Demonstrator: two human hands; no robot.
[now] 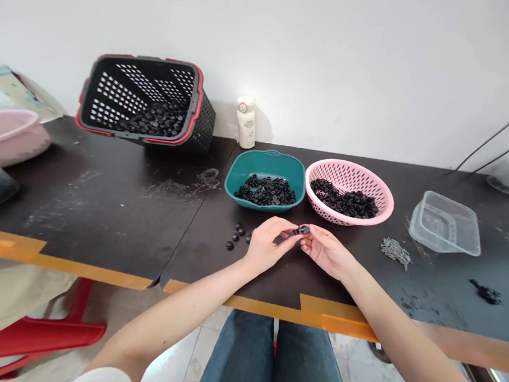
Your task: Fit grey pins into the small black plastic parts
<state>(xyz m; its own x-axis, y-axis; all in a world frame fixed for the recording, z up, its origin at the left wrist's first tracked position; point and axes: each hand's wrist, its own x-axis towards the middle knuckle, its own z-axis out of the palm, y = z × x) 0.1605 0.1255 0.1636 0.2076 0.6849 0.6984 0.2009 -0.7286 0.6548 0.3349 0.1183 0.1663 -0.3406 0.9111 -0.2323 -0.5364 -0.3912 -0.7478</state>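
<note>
My left hand [271, 240] and my right hand [322, 248] meet above the table, in front of two bowls. Between their fingertips is a small round black plastic part [305, 229]; both hands pinch it, and its finer shape is too small to make out. Several round black pieces [235, 236] lie on the table just left of my left hand. Behind my hands, a teal basin [267, 158] holds a heap of small black parts. The pink perforated basket [382, 197] beside it holds more black parts.
On the right are a pile of grey pins [395, 252], a clear plastic container [447, 224] and a small black cluster [485, 292]. A black-and-red basket [204, 123] of round parts and a white bottle [246, 125] stand by the wall. Orange tape [270, 308] edges the table.
</note>
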